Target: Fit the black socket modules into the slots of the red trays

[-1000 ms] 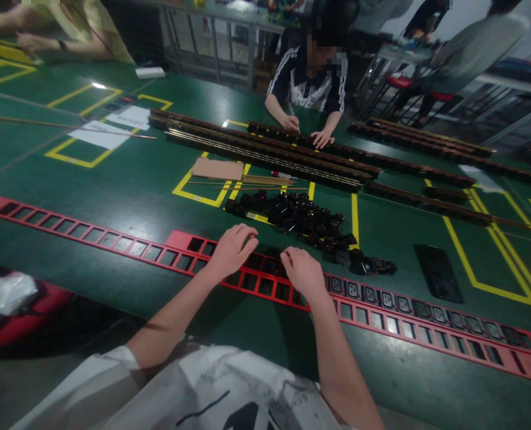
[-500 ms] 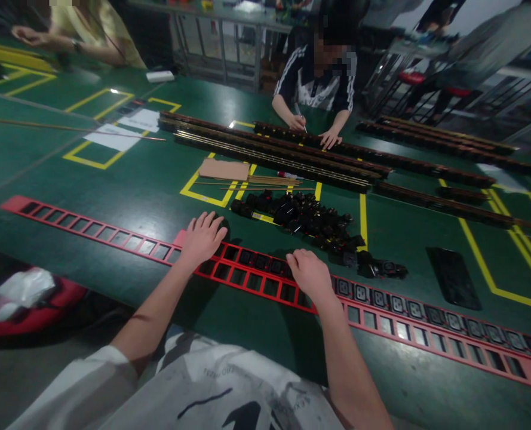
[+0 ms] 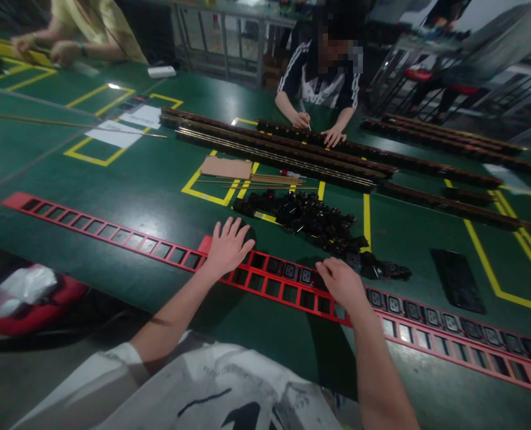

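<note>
Two long red slotted strips lie side by side on the green table. The far strip (image 3: pixel 256 255) has black power sockets (image 3: pixel 291 270) set in many of its openings, while the near strip (image 3: pixel 247 286) shows open slots. My left hand (image 3: pixel 228 249) rests with fingers spread over the far strip near its left end, covering part of it. Further right, my right hand (image 3: pixel 342 282) has its fingers curled over the same strip, between sockets on either side; its fingertips are partly hidden. Beyond the strips lies a heap of loose black sockets (image 3: pixel 307 215).
Long dark bars (image 3: pixel 274 155) lie across the table beyond a cardboard piece (image 3: pixel 227 168) and thin rods. A black flat object (image 3: pixel 457 280) lies at right. Opposite, a co-worker (image 3: pixel 319 83) holds a pen over a bar; another person sits far left.
Both my hands have moved right, and the far strip with its sockets has slid right with them. The near strip has stayed about where it was.
</note>
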Demonstrator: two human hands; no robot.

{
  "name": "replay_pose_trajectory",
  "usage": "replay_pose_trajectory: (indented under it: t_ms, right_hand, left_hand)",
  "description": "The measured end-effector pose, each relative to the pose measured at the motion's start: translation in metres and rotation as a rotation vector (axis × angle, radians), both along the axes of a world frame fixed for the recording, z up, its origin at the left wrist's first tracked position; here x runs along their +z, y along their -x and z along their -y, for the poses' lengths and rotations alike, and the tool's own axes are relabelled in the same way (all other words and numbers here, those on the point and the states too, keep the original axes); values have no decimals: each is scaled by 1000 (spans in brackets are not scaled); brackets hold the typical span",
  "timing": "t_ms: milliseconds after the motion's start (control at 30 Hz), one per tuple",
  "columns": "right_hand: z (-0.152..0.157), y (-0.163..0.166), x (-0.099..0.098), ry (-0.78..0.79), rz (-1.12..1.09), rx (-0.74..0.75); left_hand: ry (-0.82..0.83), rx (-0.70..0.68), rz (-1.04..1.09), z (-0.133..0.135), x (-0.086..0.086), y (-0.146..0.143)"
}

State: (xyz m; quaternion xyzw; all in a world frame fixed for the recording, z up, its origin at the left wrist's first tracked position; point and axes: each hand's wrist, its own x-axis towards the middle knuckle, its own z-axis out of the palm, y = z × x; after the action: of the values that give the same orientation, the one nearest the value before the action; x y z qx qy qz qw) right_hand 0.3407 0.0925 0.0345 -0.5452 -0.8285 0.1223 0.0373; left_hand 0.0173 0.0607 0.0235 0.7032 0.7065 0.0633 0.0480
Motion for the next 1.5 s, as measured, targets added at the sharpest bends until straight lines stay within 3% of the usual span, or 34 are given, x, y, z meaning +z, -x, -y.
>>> replay_pose_trajectory:
  t_ms: [233, 400, 467, 533, 833, 967, 1100, 1300, 1500]
  right_hand:
    - [0, -41, -4, -35, -126, -78]
    - [-2, -48, 7, -322, -188, -407]
    - [-4, -46, 11, -317, -99, -519]
    - [-7, -43, 13, -247, -22, -539]
    - [-10, -18, 7, -148, -46, -419]
    - [-1, 3, 0, -159, -303, -395]
    - [14, 34, 2, -102, -545, -248]
    - [21, 70, 16, 3, -667, -35]
    - [22, 82, 9, 7, -728, 113]
  left_hand:
    - [-49, -144, 46, 5, -4, -31]
    - [-86, -168, 91, 5, -7, -33]
    - [-89, -167, 104, 5, -8, -32]
    - [-88, -164, 111, 5, -8, -32]
    - [-86, -161, 112, 5, -8, -32]
    - [-91, -162, 136, 5, -5, -32]
    - [-100, -182, 185, 6, 0, -31]
    - [-100, -367, 351, 8, 7, -29]
    - [-87, -492, 397, 7, 2, -27]
